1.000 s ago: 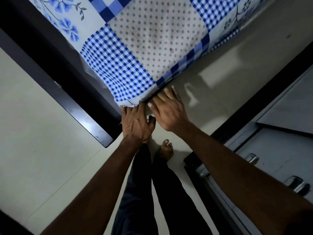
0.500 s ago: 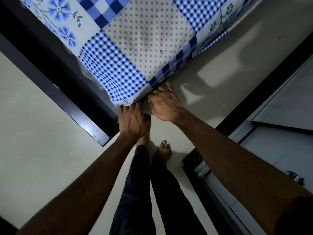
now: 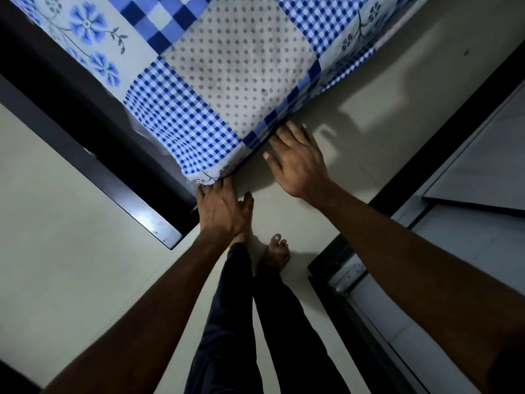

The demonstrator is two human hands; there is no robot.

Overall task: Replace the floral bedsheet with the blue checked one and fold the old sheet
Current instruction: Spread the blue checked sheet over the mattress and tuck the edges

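Beige floor (image 3: pixel 85 280): we stand on it barefoot, one foot (image 3: pixel 277 251) showing, close to the corner of the bed.
Left hand (image 3: pixel 221 209): flat with the fingers stretched, it presses up at the very corner of the sheet. It grips nothing, and the fingertips are hidden by the cloth.
Right hand (image 3: pixel 298 166): also flat and relaxed, holding nothing. The fingers slide along under the side edge, and the thumb is free.
Dark bed frame (image 3: pixel 93 172): it runs just beside the corner, on our left.
Blue checked sheet (image 3: pixel 227 95): already spread on the mattress and wrapped around this corner, with small gathers on the left face.
Step in hand: we judge it is tucking the corner and the side edge.
How to do it well: we should keep the left hand pinning the corner while the right pushes the loose edge deep under. Then we pull the gathers flat, so that the squares lie straight.
Old floral sheet: not in view here, so folding it probably remains.
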